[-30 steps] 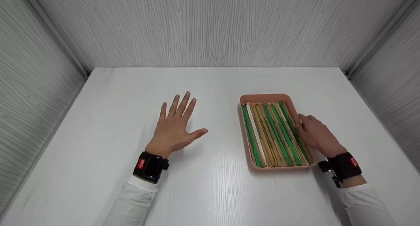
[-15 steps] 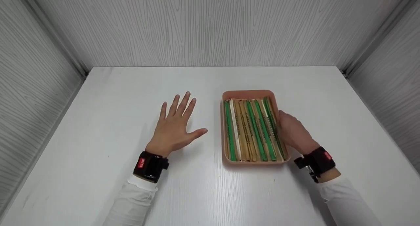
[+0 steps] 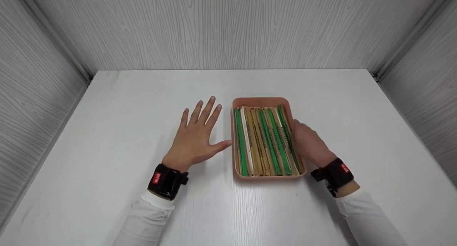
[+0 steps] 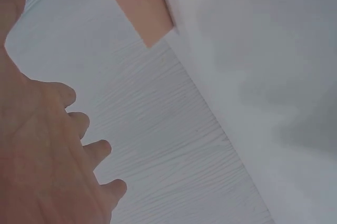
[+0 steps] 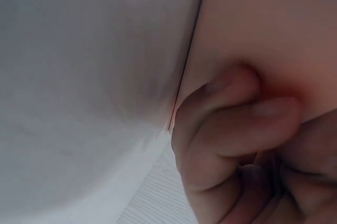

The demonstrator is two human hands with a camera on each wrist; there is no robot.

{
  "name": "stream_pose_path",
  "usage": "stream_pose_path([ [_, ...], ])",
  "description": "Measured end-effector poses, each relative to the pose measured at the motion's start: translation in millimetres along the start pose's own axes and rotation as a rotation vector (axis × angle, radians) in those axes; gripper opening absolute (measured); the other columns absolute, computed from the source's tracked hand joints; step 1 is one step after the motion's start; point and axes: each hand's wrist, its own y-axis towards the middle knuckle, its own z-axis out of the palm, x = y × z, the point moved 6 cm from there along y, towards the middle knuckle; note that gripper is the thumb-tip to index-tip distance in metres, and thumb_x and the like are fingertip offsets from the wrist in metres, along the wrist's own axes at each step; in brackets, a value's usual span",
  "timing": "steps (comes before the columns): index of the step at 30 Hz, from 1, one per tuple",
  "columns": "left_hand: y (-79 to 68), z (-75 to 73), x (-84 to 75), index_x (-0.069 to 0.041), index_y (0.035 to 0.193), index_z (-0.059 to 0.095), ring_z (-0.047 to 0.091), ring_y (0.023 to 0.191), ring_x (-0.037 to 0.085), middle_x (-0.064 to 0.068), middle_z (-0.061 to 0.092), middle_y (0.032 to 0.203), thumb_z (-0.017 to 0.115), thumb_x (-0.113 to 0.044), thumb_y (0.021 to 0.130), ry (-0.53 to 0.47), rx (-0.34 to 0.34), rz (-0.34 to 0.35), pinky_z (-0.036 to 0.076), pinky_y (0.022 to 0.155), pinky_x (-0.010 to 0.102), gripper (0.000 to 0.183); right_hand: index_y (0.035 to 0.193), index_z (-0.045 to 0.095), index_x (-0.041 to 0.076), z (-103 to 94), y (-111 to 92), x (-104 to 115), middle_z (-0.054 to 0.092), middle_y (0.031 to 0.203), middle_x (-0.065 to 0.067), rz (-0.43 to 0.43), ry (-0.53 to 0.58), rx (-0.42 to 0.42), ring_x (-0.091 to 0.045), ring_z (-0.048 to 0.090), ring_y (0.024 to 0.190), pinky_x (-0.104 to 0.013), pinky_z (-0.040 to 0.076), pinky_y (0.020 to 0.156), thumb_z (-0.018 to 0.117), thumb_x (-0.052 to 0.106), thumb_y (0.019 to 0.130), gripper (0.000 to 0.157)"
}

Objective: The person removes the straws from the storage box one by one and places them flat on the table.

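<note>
A shallow pinkish-orange plastic bin [image 3: 260,102] stands on the white table, filled with a row of long slim packets [image 3: 262,142] in green, brown and white, with dark print along them. My left hand [image 3: 194,142] has its fingers spread straight, palm down, and its thumb tip meets the bin's left wall. In the left wrist view the palm holds nothing, and a corner of the bin [image 4: 138,8] shows ahead. My right hand [image 3: 314,144] presses the bin's right side; in the right wrist view its curled fingers [image 5: 231,124] touch the outer wall [image 5: 274,24].
The white table [image 3: 142,96] runs back to a grey wood-grain panel [image 3: 228,28]. Similar panels [image 3: 28,96] close it in on the left and right [image 3: 435,96]. Black straps [image 3: 167,181] circle both wrists, below white sleeves.
My right hand has moved left with the bin, which has straightened a little and come up against my left thumb. The left hand has shifted slightly right in the view, fingers still spread.
</note>
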Motion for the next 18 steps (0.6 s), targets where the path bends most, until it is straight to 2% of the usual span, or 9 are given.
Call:
stream_pose_path([
  [3,10.2,-8.3,-20.9,-0.013,0.167,0.018,0.007,0.16,0.031,0.005,0.004,0.175,0.058,-0.065,0.097,0.043,0.034,0.042,0.007,0.126,0.058,0.096,0.125,0.048,-0.011,-1.3,-0.6,2.1,0.058,0.098,-0.02,-0.019,-0.022,-0.01,-0.032,0.062,0.088,-0.046,0.057,0.07,0.042,-0.002,0.106,0.022],
  [6,27.1,-16.4,-47.0,-0.008,0.163,0.031,0.025,0.155,0.031,0.01,0.023,0.171,0.063,-0.054,0.099,0.108,0.092,0.088,0.022,0.124,0.056,0.085,0.124,0.046,-0.013,-2.4,-2.3,4.1,0.059,0.098,-0.023,-0.042,-0.061,-0.023,-0.035,0.063,0.089,-0.05,0.057,0.07,0.041,-0.003,0.105,0.023],
  [8,40.6,-20.1,-64.6,-0.006,0.157,0.043,0.042,0.146,0.029,0.012,0.04,0.162,0.063,-0.05,0.101,0.129,0.138,0.11,0.038,0.116,0.053,0.074,0.125,0.045,-0.014,-2.8,-2.7,5.4,0.058,0.098,-0.024,-0.05,-0.077,-0.031,-0.036,0.063,0.089,-0.051,0.057,0.071,0.04,-0.003,0.105,0.024],
  [10,54.5,-21.6,-80.2,-0.006,0.151,0.05,0.054,0.134,0.026,0.011,0.052,0.15,0.063,-0.046,0.102,0.126,0.187,0.114,0.049,0.105,0.047,0.065,0.125,0.045,-0.014,-3.1,-2.3,6.0,0.058,0.099,-0.025,-0.047,-0.083,-0.037,-0.037,0.063,0.089,-0.052,0.057,0.071,0.041,-0.003,0.105,0.024],
  [12,67.2,-18.8,-91.9,-0.007,0.128,0.065,0.065,0.111,0.02,0.007,0.065,0.125,0.063,-0.039,0.102,0.097,0.231,0.098,0.056,0.089,0.041,0.041,0.124,0.046,-0.014,-3.0,-1.5,6.4,0.059,0.099,-0.025,-0.046,-0.094,-0.041,-0.037,0.063,0.089,-0.052,0.057,0.07,0.041,-0.003,0.105,0.023],
  [14,77.3,-12.7,-100.8,-0.009,0.096,0.068,0.064,0.088,0.017,0.002,0.065,0.096,0.063,-0.031,0.101,0.091,0.266,0.084,0.056,0.079,0.038,0.022,0.124,0.046,-0.014,-2.8,-0.8,6.4,0.059,0.099,-0.026,-0.048,-0.102,-0.043,-0.037,0.064,0.089,-0.052,0.057,0.071,0.041,-0.003,0.105,0.023],
  [16,83.7,-3.9,-108.2,-0.013,0.073,0.056,0.057,0.073,0.014,-0.002,0.057,0.076,0.063,-0.02,0.099,0.102,0.3,0.071,0.055,0.073,0.036,0.028,0.124,0.047,-0.014,-2.4,-0.3,5.5,0.059,0.099,-0.026,-0.044,-0.1,-0.039,-0.037,0.064,0.089,-0.052,0.057,0.072,0.041,-0.003,0.105,0.023],
  [17,85.8,1.1,-111.7,-0.015,0.066,0.046,0.051,0.068,0.014,-0.003,0.05,0.069,0.062,-0.017,0.098,0.123,0.315,0.07,0.054,0.07,0.035,0.036,0.124,0.047,-0.014,-2.2,-0.1,5.1,0.059,0.099,-0.025,-0.044,-0.097,-0.036,-0.037,0.064,0.09,-0.051,0.057,0.072,0.042,-0.003,0.105,0.022],
  [18,87.6,6.6,-115.1,-0.016,0.064,0.043,0.049,0.067,0.013,-0.003,0.048,0.068,0.062,-0.015,0.098,0.155,0.335,0.068,0.054,0.07,0.035,0.039,0.124,0.047,-0.013,-2.0,0.2,4.5,0.059,0.1,-0.025,-0.041,-0.091,-0.033,-0.036,0.063,0.09,-0.051,0.057,0.072,0.042,-0.002,0.105,0.023],
])
